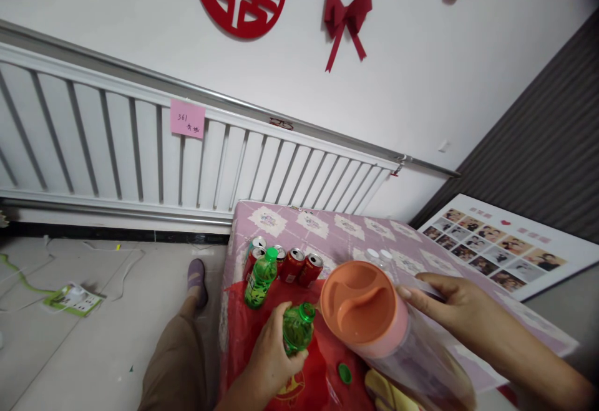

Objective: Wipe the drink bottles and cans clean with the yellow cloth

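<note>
My left hand [266,355] is wrapped round a green plastic bottle [297,330] whose mouth is uncapped. My right hand [452,302] grips the handle of a large clear pitcher [397,367] with an orange-pink lid [360,305]. The pitcher is tilted, its spout right at the bottle's mouth; whether liquid is flowing I cannot tell. A loose green cap [345,373] lies below the pitcher on a red sheet [316,392]. Beyond my left hand stands another green bottle [261,280] with its cap on. Several opened drink cans [294,265] stand behind it.
A patterned pink tablecloth [327,227] covers the table. Clear bottles with white caps [379,255] stand behind the pitcher; a yellow cloth [386,392] lies beneath it. A radiator [154,149] runs along the wall, a photo board [505,246] leans right, and a power strip [75,299] lies on the floor.
</note>
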`<control>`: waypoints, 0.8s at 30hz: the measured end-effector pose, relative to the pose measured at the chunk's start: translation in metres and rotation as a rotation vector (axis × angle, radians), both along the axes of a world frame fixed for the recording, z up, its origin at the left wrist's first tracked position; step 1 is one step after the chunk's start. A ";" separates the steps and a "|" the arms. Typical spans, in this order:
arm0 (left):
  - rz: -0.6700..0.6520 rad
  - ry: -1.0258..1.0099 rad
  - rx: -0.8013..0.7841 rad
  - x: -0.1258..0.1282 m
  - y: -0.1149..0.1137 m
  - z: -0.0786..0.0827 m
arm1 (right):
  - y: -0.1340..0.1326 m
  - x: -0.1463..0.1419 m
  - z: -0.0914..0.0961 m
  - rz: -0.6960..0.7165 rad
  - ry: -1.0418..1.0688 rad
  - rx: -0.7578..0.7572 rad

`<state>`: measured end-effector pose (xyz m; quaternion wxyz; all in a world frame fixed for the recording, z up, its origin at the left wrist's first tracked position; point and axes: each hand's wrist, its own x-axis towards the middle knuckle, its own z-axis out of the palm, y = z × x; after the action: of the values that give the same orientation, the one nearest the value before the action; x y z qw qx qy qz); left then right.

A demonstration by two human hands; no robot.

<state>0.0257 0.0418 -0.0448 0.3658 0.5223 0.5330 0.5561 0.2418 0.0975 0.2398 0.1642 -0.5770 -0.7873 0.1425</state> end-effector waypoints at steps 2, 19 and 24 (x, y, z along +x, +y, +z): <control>-0.004 0.001 0.003 0.000 0.000 0.001 | -0.001 -0.001 0.001 -0.003 -0.006 -0.014; -0.003 0.017 0.013 0.000 0.001 -0.003 | -0.010 -0.020 0.015 -0.065 0.007 0.006; -0.002 0.027 0.001 -0.001 0.000 -0.002 | -0.012 -0.017 0.015 -0.048 0.031 0.029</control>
<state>0.0243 0.0421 -0.0466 0.3589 0.5306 0.5370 0.5489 0.2247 0.0857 0.2549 0.1878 -0.5912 -0.7725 0.1360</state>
